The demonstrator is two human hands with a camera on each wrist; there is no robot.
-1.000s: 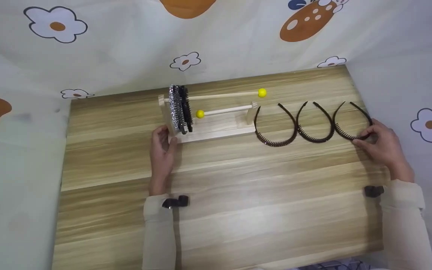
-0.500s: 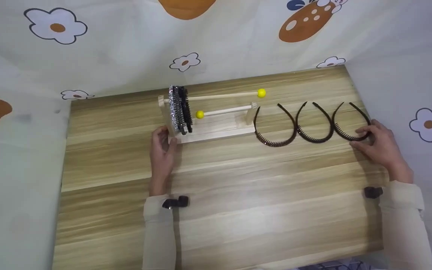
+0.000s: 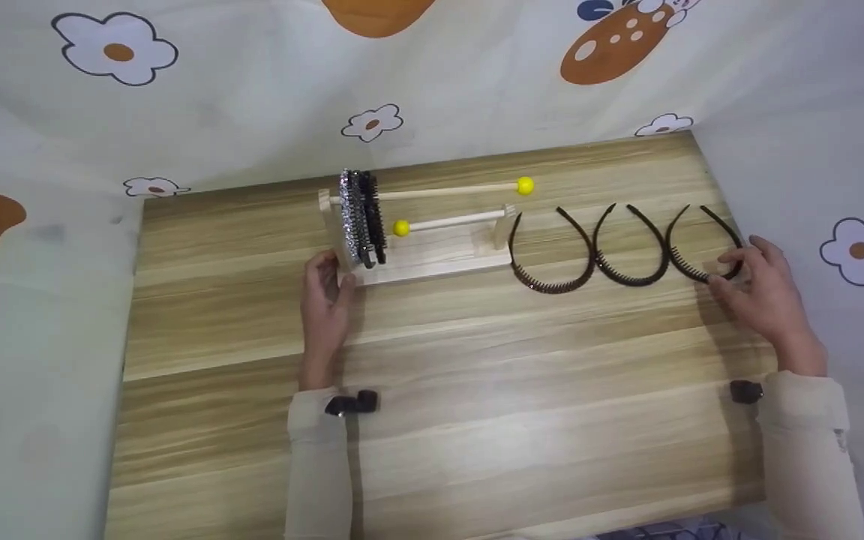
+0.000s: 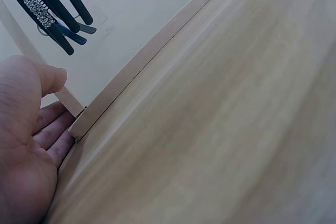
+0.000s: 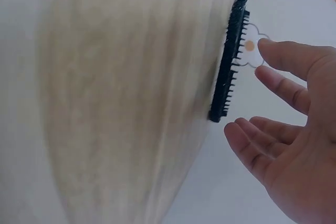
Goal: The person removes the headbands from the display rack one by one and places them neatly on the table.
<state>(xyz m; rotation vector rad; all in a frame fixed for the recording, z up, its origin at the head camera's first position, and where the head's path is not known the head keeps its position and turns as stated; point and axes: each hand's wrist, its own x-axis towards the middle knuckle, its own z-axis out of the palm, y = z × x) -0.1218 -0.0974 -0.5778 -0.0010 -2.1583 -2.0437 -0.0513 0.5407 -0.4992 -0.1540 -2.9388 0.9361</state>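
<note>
A wooden headband stand point(image 3: 432, 259) has two rods tipped with yellow balls. Several headbands point(image 3: 361, 217), one silver and glittery and others black, hang at the left end of its back rod. My left hand point(image 3: 325, 300) holds the stand's front left corner, fingers along its outer side and thumb in front. Three dark toothed headbands lie in a row to the right: a brown one point(image 3: 552, 289), a middle one point(image 3: 631, 282) and a right one point(image 3: 691, 271). My right hand point(image 3: 766, 296) hovers at the right headband; its spread fingers stand apart from the toothed band point(image 5: 229, 61) in the right wrist view.
The wood-grain table point(image 3: 477, 390) extends in front of the stand and headbands. A flower-patterned cloth point(image 3: 252, 105) hangs behind and at both sides, with the right hand close to the right side. Black wrist cameras point(image 3: 353, 403) are strapped on both sleeves.
My right hand has loosened from the right headband and risen slightly, its fingers now apart from it. The left hand and the stand stay as they were.
</note>
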